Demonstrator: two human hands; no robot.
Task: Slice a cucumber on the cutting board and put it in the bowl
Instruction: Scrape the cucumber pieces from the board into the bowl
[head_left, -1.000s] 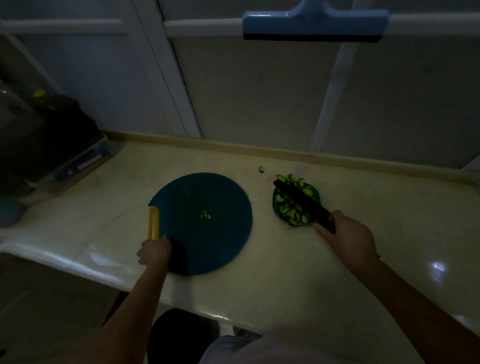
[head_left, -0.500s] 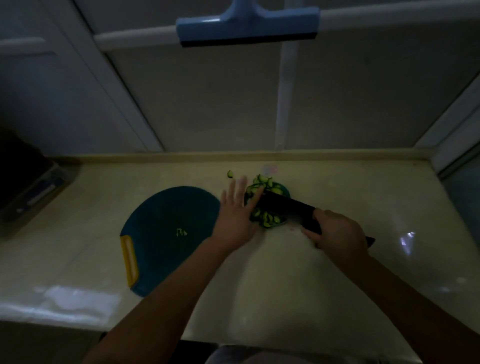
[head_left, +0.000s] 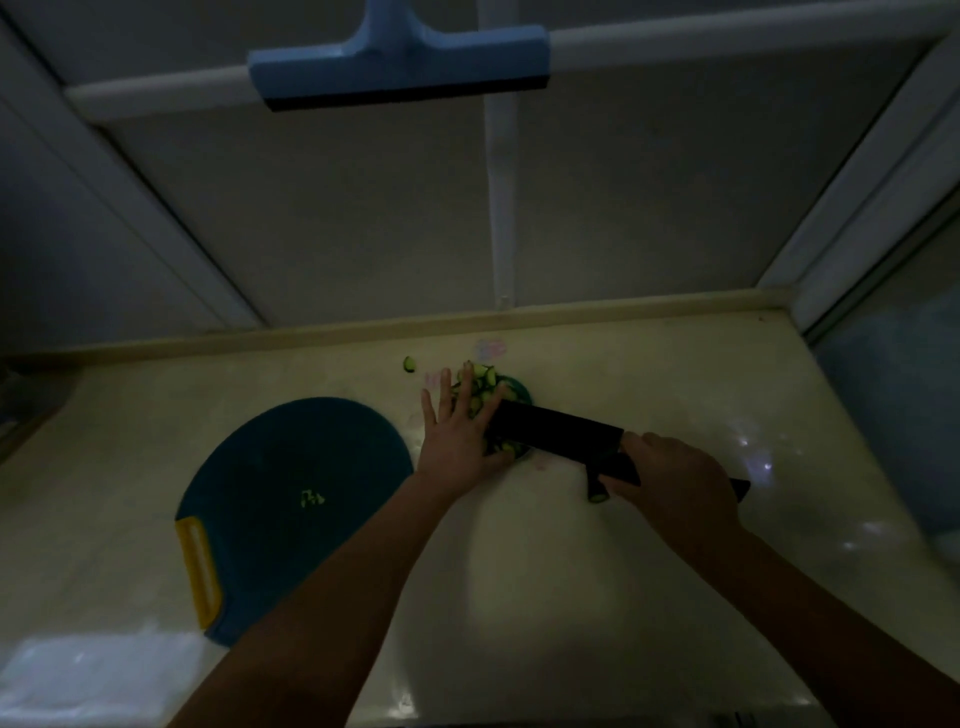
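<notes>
Transfer step: our left hand (head_left: 457, 441), fingers straight, against knife (head_left: 550, 426) over bowl (head_left: 523, 391); right hand (head_left: 675, 483) grips its handle; next, likely gather scraps (head_left: 311, 499) off cutting board (head_left: 270, 452)

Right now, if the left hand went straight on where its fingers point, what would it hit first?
Likely the cucumber slices heaped in the bowl: the left hand has its fingers over them, though height is unclear.

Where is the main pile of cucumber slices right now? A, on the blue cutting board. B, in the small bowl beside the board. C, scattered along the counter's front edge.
B: the cucumber slices are heaped in the bowl, while the cutting board bears only a few small bits.
</notes>
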